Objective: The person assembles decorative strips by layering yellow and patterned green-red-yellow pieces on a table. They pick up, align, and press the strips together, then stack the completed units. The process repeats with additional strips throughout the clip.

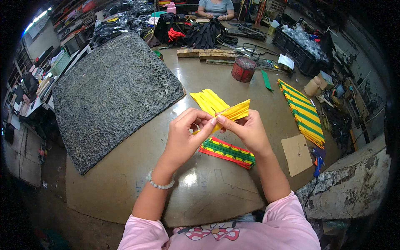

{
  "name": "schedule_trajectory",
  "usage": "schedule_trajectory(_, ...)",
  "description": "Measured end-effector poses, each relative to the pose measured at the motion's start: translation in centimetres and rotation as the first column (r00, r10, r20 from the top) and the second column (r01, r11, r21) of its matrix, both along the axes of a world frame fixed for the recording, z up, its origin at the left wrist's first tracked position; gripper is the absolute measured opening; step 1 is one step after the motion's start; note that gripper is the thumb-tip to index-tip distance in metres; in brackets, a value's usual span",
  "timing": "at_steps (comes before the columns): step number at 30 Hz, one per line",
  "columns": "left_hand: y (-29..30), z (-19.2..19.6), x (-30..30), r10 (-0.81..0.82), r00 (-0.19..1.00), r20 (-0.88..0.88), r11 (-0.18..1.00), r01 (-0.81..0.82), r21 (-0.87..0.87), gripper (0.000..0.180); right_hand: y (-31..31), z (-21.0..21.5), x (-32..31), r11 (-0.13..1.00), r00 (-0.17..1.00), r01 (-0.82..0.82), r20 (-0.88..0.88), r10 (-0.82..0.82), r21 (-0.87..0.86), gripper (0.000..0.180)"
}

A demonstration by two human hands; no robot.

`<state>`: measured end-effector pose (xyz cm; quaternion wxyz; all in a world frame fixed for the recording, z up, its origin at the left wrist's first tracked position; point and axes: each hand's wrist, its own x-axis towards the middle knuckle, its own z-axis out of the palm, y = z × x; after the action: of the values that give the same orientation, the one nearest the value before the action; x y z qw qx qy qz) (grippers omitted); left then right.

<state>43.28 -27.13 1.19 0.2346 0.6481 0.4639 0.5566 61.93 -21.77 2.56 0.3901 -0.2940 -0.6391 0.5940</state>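
Note:
Both hands meet over the middle of the table, pinching a yellow strip that looks like folded fabric or thin sheet. My left hand, with a beaded bracelet on its wrist, grips the strip's left part between thumb and fingers. My right hand closes on it from the other side, its thumb tip close to the left one. Behind the hands lies a stack of yellow strips. Below them rests a stack of red, yellow and green patterned strips, partly covered by the right hand.
A large rough dark slab covers the table's left. At the right are yellow-green striped strips, cardboard and a blue glue gun. Beyond stand a red tin, wooden bars and a black crate. A person sits opposite.

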Motion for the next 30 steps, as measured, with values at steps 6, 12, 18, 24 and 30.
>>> schedule_trajectory(6,-0.2,0.2,0.2,-0.016,0.999,-0.049,1.0,0.015,-0.023,0.017,-0.4,-0.3,-0.2,0.988,0.991,0.092,-0.105,-0.08,0.123,0.02)
schedule_trajectory(12,0.0,0.1,-1.3,-0.074,0.996,-0.052,0.984,0.065,-0.166,0.019,0.1,-0.4,-0.2,0.974,0.973,0.21,-0.12,-0.199,0.083,0.022)
schedule_trajectory(18,0.3,-0.3,-1.6,-0.087,0.995,0.042,0.98,0.093,-0.177,0.02,1.0,-0.5,0.4,0.974,0.965,0.222,-0.156,-0.212,0.049,0.024)
schedule_trajectory(24,0.6,-0.7,-1.4,-0.097,0.971,0.22,0.959,0.15,-0.239,0.021,1.2,-0.8,0.3,0.98,0.954,0.198,-0.231,-0.193,-0.003,0.025)
schedule_trajectory(30,0.6,-0.7,-1.1,-0.179,0.938,0.296,0.933,0.258,-0.252,0.025,1.6,-1.5,0.1,0.985,0.967,0.174,-0.191,-0.17,-0.001,0.026)
